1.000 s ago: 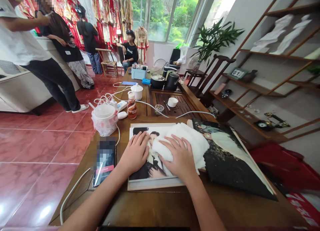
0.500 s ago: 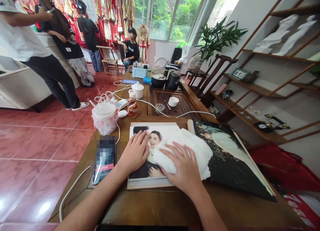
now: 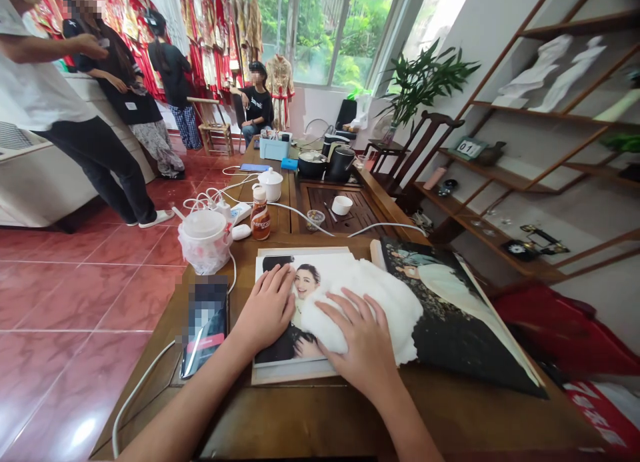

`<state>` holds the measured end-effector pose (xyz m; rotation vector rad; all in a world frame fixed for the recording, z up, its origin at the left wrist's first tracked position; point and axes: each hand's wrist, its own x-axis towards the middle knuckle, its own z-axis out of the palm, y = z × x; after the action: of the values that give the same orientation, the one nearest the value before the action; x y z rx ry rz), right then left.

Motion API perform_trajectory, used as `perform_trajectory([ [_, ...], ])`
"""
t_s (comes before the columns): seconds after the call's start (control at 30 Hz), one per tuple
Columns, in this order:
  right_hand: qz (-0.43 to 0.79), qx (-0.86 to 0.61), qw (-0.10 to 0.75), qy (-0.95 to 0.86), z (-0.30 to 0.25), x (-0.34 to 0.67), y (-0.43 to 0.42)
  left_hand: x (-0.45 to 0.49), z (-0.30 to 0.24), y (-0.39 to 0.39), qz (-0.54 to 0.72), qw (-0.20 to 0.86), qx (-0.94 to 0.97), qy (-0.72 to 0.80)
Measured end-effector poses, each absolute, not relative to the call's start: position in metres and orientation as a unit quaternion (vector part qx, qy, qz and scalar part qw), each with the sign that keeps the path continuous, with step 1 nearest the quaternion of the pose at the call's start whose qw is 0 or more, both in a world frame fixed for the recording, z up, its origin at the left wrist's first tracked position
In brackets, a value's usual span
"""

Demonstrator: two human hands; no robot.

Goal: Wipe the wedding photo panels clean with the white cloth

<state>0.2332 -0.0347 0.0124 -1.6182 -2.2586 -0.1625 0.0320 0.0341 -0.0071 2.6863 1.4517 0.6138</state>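
**White cloth [image 3: 397, 309] over a photo [image 3: 306, 282]**

The left hand [image 3: 270, 309] lies flat on the photo's left side, fingers close together. The right hand [image 3: 367, 342] rests, fingers spread, on the white cloth, which covers the photo's right part. A phone [image 3: 204, 335] lies left of the photo.

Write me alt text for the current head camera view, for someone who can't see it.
A person's right hand spreads over a white fluffy cloth on a portrait print, while the left hand rests on the print's left side. A phone lies to the left on the wooden table, and a dark picture lies to the right.
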Motion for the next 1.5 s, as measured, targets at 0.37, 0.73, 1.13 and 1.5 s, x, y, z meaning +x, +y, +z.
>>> perform_trajectory([
  [0.37,-0.047,-0.562,0.192,-0.803,0.017,0.234,-0.014,0.034,-0.007,0.034,0.187,0.014,0.864,0.468],
  [0.73,-0.044,-0.572,0.189,-0.797,0.016,0.235,-0.020,0.036,-0.004,0.033,0.182,0.006,0.865,0.467],
  [1.13,-0.054,-0.563,0.184,-0.804,0.020,0.238,-0.012,0.033,-0.006,0.033,0.190,0.003,0.865,0.465],
  [1.5,-0.084,-0.581,0.179,-0.790,0.014,0.235,-0.027,0.031,-0.006,0.033,0.188,0.000,0.865,0.465],
])
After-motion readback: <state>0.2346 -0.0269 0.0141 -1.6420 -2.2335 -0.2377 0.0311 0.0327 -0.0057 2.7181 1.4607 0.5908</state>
